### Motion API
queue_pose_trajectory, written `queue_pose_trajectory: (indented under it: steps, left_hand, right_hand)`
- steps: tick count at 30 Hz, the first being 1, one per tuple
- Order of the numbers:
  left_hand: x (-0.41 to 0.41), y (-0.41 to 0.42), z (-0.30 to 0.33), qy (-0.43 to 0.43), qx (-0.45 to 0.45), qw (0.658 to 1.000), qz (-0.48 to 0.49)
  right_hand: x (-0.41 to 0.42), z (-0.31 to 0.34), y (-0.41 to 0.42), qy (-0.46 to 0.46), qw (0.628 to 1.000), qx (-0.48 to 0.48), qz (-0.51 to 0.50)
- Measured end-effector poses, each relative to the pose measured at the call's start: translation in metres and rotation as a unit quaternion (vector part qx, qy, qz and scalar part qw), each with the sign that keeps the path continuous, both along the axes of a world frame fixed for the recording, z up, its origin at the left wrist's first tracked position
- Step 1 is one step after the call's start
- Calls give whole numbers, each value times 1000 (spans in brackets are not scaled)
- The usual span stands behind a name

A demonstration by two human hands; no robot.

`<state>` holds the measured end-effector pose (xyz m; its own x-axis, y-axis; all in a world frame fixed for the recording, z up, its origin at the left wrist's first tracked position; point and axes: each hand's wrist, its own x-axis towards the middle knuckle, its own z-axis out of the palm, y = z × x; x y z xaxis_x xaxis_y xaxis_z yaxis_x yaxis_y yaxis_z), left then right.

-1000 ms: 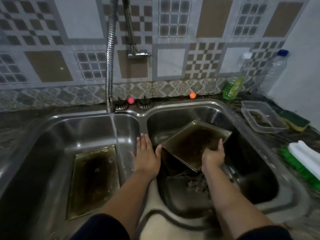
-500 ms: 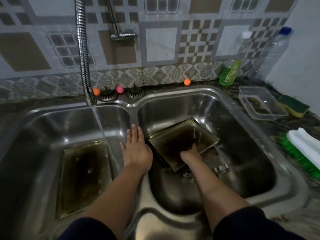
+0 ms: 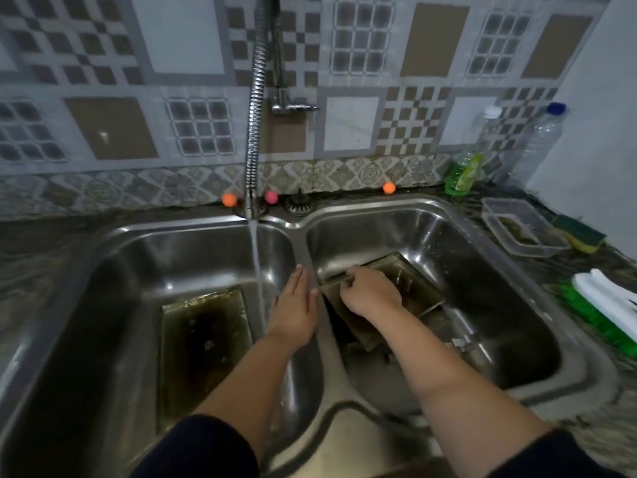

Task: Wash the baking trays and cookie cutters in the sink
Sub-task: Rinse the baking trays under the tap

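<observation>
Apparently early: one grimy baking tray [image 3: 203, 353] lies flat in the sink's [image 3: 344, 210] left basin beside the running water, unscrubbed. The right hand [image 3: 370, 294] curls over the edge of another tray [image 3: 418, 288] in the right basin; the left hand [image 3: 294, 305] rests flat, fingers straight, on the divider.

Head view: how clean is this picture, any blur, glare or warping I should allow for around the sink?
Head view: dim overall, with soft motion blur, so the cutters cannot be made out. Bright glare streaks sit on the steel sink walls. Wide-angle warping curves the counter edge and bends the wall tiles. The tray in the left basin looks dark and murky. The right hand hides part of the other tray.
</observation>
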<state>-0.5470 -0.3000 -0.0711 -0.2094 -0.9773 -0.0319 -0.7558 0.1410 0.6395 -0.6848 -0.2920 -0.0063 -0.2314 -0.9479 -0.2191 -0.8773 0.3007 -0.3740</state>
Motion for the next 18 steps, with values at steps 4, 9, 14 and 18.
queue_pose_trajectory:
  steps: [4, 9, 14, 18]
  left_hand:
    - [51, 5, -16, -26, 26, 999, 28]
    - [118, 9, -45, -101, 123, 985, 60]
    - [158, 14, -64, -182, 214, 959, 39]
    - [165, 12, -79, -224, 239, 945, -7]
  right_hand:
    - [60, 1, 5, 45, 989, -100, 97]
    - [125, -45, 4, 12, 983, -55, 174]
    - [156, -111, -8, -13, 985, 121, 122]
    - [170, -140, -18, -6, 989, 134, 62]
